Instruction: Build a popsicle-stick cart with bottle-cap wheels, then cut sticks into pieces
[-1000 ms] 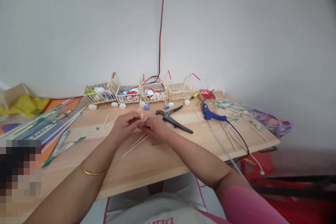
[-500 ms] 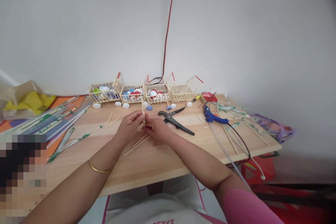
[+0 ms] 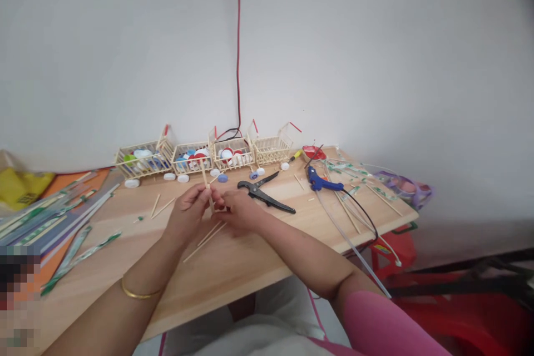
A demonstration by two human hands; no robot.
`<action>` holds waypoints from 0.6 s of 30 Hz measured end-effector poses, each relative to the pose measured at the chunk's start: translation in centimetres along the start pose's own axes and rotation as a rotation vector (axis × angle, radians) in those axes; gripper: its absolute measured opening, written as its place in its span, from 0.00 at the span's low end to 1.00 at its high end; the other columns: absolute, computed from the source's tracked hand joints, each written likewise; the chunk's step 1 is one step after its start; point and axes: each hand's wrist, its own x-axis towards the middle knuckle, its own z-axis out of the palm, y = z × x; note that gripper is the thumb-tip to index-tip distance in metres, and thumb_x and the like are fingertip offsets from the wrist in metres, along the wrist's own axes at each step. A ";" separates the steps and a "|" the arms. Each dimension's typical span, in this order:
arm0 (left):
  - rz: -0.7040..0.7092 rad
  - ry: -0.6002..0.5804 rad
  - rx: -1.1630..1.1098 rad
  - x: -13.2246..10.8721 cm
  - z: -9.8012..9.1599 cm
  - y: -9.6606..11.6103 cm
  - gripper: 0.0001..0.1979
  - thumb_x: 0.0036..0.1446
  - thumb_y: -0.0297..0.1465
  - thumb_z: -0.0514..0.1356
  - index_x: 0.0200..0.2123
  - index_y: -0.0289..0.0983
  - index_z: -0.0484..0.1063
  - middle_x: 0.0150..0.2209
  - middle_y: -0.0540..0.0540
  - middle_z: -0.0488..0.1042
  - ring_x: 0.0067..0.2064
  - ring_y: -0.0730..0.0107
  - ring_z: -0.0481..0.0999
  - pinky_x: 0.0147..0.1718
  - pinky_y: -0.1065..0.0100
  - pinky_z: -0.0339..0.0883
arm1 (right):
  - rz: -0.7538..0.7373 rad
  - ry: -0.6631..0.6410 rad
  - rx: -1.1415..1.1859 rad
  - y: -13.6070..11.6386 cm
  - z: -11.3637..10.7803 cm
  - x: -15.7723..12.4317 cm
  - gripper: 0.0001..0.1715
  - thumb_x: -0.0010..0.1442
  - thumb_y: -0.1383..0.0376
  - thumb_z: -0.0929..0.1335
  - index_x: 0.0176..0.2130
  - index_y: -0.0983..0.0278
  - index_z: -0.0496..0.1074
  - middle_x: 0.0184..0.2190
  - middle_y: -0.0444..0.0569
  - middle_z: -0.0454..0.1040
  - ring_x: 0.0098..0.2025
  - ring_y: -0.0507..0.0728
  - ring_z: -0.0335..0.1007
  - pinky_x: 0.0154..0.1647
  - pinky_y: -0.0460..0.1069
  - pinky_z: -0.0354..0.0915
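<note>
Thin wooden sticks (image 3: pixel 204 173) stand upright between my hands, above the table's middle. My left hand (image 3: pixel 189 212) pinches them between thumb and fingers. Closed beside it, my right hand (image 3: pixel 240 211) has its fingertips at the lower part of the sticks; they partly hide the grip. Two loose sticks (image 3: pixel 204 242) lie on the wood just below my hands. To the right of them rests a black hand cutter (image 3: pixel 269 196). Behind stand several small stick-built carts (image 3: pixel 144 160) with bottle-cap wheels, some filled with colourful caps.
A blue glue gun (image 3: pixel 323 181) lies at the right, its cable running over the table edge. Beyond it sit a red dish (image 3: pixel 314 152) and a purple basket (image 3: pixel 411 192). Wrapped sticks (image 3: pixel 58 208) cover the left side. A red stool (image 3: pixel 394 250) stands below the right edge.
The view has turned to the right, so the scene sits further left. The sticks between my hands lean slightly more, and my hands are a little further apart.
</note>
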 end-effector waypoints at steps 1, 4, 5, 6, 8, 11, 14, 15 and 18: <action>0.009 0.017 -0.011 0.1 -0.1 0.0 0.12 0.59 0.40 0.58 0.35 0.38 0.72 0.32 0.48 0.76 0.34 0.69 0.74 0.36 0.68 0.68 | -0.007 0.036 0.012 0.2 -0.3 -0.1 0.11 0.57 0.60 0.72 0.33 0.66 0.76 0.32 0.50 0.77 0.34 0.54 0.70 0.35 0.46 0.58; 0.033 0.055 0.061 0.3 -0.5 -0.1 0.13 0.59 0.41 0.58 0.38 0.37 0.72 0.33 0.47 0.77 0.34 0.69 0.73 0.33 0.69 0.65 | -0.049 0.124 0.049 0.9 -0.7 -0.3 0.10 0.59 0.59 0.70 0.34 0.64 0.76 0.32 0.49 0.78 0.35 0.53 0.71 0.37 0.46 0.59; 0.027 0.056 0.095 0.3 -0.5 -0.1 0.13 0.59 0.41 0.58 0.38 0.37 0.73 0.33 0.47 0.77 0.34 0.69 0.73 0.33 0.70 0.65 | -0.066 0.127 0.050 1.2 -0.7 -0.4 0.10 0.60 0.60 0.70 0.33 0.64 0.77 0.32 0.49 0.78 0.34 0.53 0.71 0.37 0.46 0.60; 0.016 0.052 0.114 0.3 -0.5 -0.1 0.13 0.59 0.42 0.58 0.38 0.37 0.73 0.33 0.47 0.77 0.35 0.69 0.74 0.34 0.70 0.65 | -0.083 0.117 0.043 1.4 -0.6 -0.4 0.09 0.60 0.60 0.70 0.33 0.64 0.77 0.31 0.49 0.78 0.34 0.53 0.71 0.37 0.45 0.60; 0.001 0.036 0.122 0.2 -0.5 0.0 0.14 0.59 0.42 0.58 0.38 0.37 0.73 0.33 0.47 0.77 0.37 0.68 0.74 0.35 0.69 0.65 | -0.108 0.088 0.018 1.7 -0.3 -0.5 0.10 0.60 0.60 0.69 0.32 0.64 0.77 0.30 0.48 0.77 0.32 0.52 0.70 0.35 0.45 0.59; 0.001 0.021 0.121 0.1 -0.4 0.0 0.14 0.60 0.43 0.57 0.37 0.37 0.72 0.33 0.47 0.77 0.37 0.67 0.74 0.36 0.69 0.66 | -0.126 0.061 -0.028 1.6 0.1 -0.4 0.10 0.60 0.60 0.69 0.32 0.65 0.77 0.29 0.48 0.76 0.32 0.52 0.70 0.34 0.46 0.58; 0.006 0.021 0.133 0.1 -0.4 -0.1 0.14 0.59 0.43 0.58 0.36 0.37 0.72 0.32 0.47 0.76 0.36 0.68 0.74 0.37 0.68 0.66 | -0.137 0.028 -0.052 1.1 -0.1 -0.3 0.09 0.60 0.62 0.69 0.32 0.65 0.77 0.29 0.48 0.76 0.32 0.52 0.70 0.35 0.46 0.58; 0.006 0.021 0.139 0.1 -0.4 -0.1 0.15 0.59 0.43 0.58 0.36 0.37 0.72 0.32 0.47 0.76 0.37 0.67 0.74 0.37 0.68 0.66 | -0.133 0.020 -0.045 0.9 -0.5 -0.4 0.08 0.59 0.62 0.70 0.33 0.65 0.77 0.30 0.48 0.76 0.32 0.52 0.70 0.35 0.46 0.59; -0.003 0.031 0.144 0.2 -0.5 -0.2 0.15 0.59 0.44 0.58 0.37 0.37 0.72 0.32 0.46 0.77 0.37 0.66 0.75 0.37 0.67 0.67 | -0.067 0.023 -0.025 1.2 -2.9 -0.9 0.13 0.56 0.60 0.72 0.39 0.65 0.76 0.38 0.51 0.77 0.37 0.55 0.71 0.40 0.48 0.61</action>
